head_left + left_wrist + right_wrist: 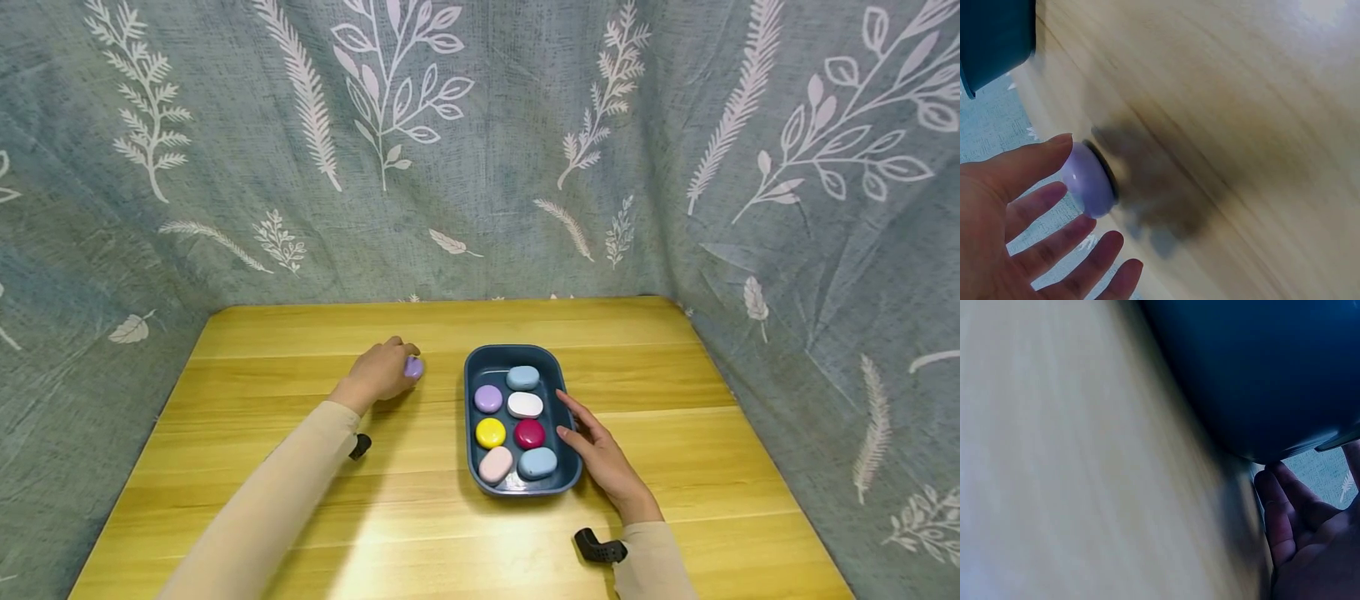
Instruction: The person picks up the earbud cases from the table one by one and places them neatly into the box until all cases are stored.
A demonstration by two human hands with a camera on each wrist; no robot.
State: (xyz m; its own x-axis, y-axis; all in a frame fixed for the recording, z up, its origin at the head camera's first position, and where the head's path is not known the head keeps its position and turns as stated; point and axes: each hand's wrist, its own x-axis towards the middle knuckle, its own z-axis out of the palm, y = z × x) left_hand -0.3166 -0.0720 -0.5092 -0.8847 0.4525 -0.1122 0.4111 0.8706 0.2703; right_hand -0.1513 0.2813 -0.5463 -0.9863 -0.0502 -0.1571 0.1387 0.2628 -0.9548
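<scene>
Out to the left of the dark blue tray [476, 477], my left hand [382, 371] pinches a glossy lavender round piece [1088, 181] between thumb and fingers, close over the tabletop. Its edge facing the wood looks dark, and the outer fingers spread loosely past it. My right hand [603, 454] holds the tray's right side, with thumb and index finger at the rim and other fingertips [1274, 472] against its outer wall. Inside the tray lie another lavender round piece [488, 398], a yellow one [491, 433], a crimson one [529, 433], and several oval ones in light blue, white and pale pink.
The wooden table [420, 533] runs back to a grey-green curtain [480, 167] with white leaf prints, which also hangs along both sides. A black wrist mount [600, 547] sticks out from the right sleeve, and another [361, 447] from the left.
</scene>
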